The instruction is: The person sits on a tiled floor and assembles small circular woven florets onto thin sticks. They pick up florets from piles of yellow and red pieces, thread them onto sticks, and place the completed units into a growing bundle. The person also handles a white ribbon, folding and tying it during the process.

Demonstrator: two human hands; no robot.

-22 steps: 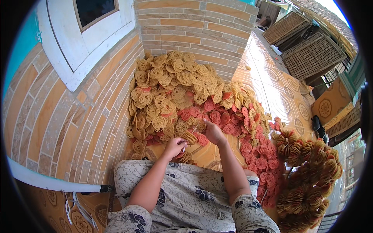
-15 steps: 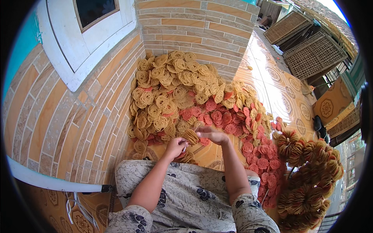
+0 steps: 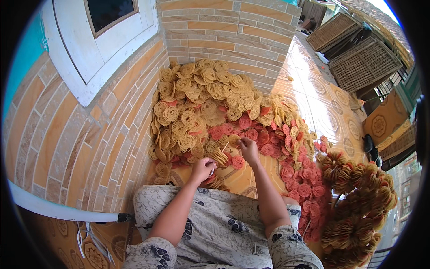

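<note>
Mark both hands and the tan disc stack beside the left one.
Left hand [image 3: 203, 170]: head view, middle of the hand.
Right hand [image 3: 249, 150]: head view, middle of the hand.
Tan disc stack [image 3: 219, 156]: head view, mid-stack.

Left of left grip [image 3: 203, 171]: brick-patterned wall [image 3: 80, 148]; farther off, white door [image 3: 89, 47], dark pane [image 3: 109, 14]. Straight beyond right grip [image 3: 249, 149]: similar wall [image 3: 224, 28]. Below both: patterned orange floor tiles [image 3: 239, 180]. Far off, right of right grip: sun glare [image 3: 309, 85], woven lattice panels [image 3: 365, 65].

Tan discs [image 3: 187, 142], coral-pink discs [image 3: 306, 190]; grey-white floral clothing [image 3: 212, 224].
</note>
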